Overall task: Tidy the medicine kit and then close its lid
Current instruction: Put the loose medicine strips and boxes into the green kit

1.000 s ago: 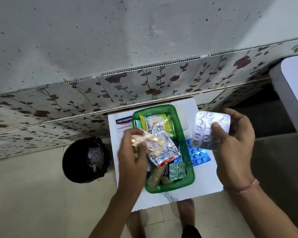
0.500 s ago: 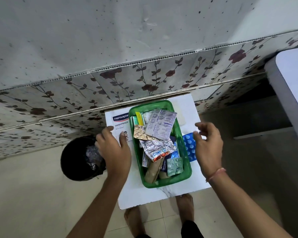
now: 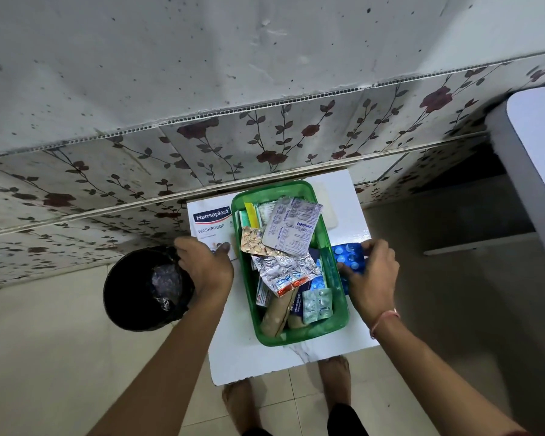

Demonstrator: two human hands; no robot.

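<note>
Right hand now on blue strip

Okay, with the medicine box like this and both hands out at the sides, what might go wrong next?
1. The silver pill strip lies loose on top of the heap and sticks over the rim of the green box, so a lid may jam on it or knock it out.
2. The right hand pinches the blue pill strip only at its edge, so it could slip.
3. The left hand rests on the plaster box near the black bin and might nudge it off.
</note>
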